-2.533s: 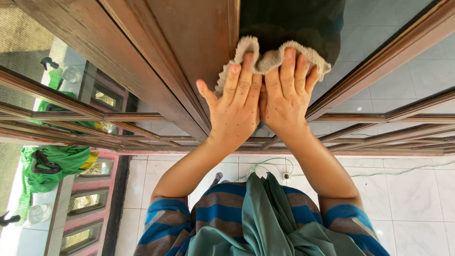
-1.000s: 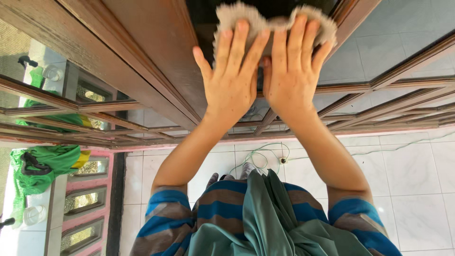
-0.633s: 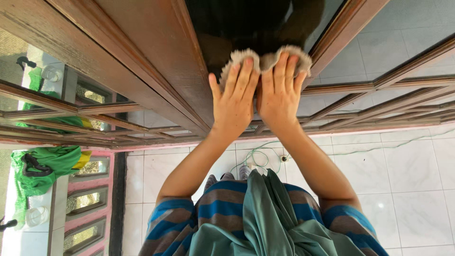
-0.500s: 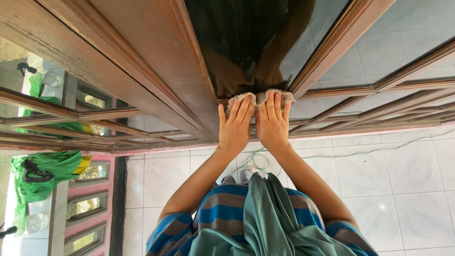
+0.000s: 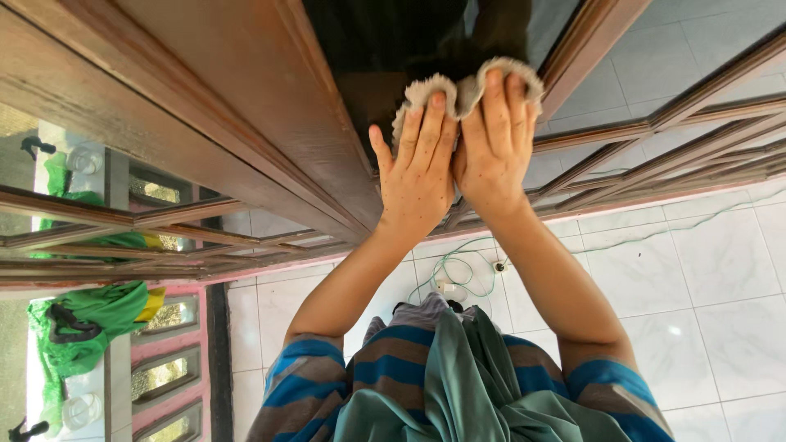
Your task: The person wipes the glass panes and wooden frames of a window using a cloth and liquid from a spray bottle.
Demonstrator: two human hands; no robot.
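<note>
**A:** What does the head view show?

**B:** Looking down along a door, two bare hands press a beige cloth [image 5: 468, 86] flat against a dark glass pane [image 5: 393, 41]. The left hand [image 5: 419, 176] and right hand [image 5: 493, 151] lie side by side, touching at the thumbs.

**A:** How are the fingers?

**B:** Both sets of fingers [image 5: 430, 123] are stretched out and spread over the cloth, palms flat on it, not curled around it. The fuzzy edge of the cloth shows above the fingertips.

**A:** Where is the cloth on the door?

**B:** On the glass, between two brown wooden frame bars [image 5: 270, 106], with its right end just beside the right bar.

**A:** What else is around?

**B:** Below is a white tiled floor [image 5: 704, 278] with a thin green cable [image 5: 458, 270] coiled near the door's foot. The person wears blue and grey striped sleeves [image 5: 303, 376]. At the far left lies a green bundle of fabric [image 5: 90, 315].
</note>
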